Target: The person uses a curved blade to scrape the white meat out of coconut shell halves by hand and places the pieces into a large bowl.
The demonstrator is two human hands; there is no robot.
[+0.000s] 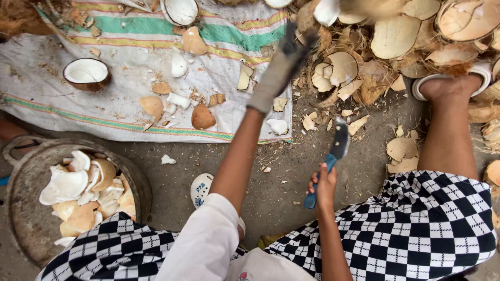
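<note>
The right hand (pixel 324 183) is closed in a full fist around the blue handle of a short dark-bladed coconut knife (pixel 329 160), held just beside the person's right knee in checked black-and-white cloth (pixel 427 224). The left hand (pixel 284 62), in a grey work glove, is stretched out away from the knife toward the heap of pale brown coconut shell pieces (pixel 396 41); motion blur hides its fingers, so it cannot be told how far they are open or whether they grip a piece. The knife's long axis runs from lower left to upper right in the head view, handle end toward the body and blade tip pointing away, toward the shell heap and slightly right. For a sound pick-up, it appears advisable to keep the blade angled away from the outstretched left forearm, which passes close to the left of the knife, and to hold the tool low and steady until a shell is brought in. Left of the knife lie a round metal basin of white coconut flesh pieces (pixel 31 171) and a striped woven sack spread on the ground (pixel 52 78), which carries a halved coconut (pixel 86 73).
</note>
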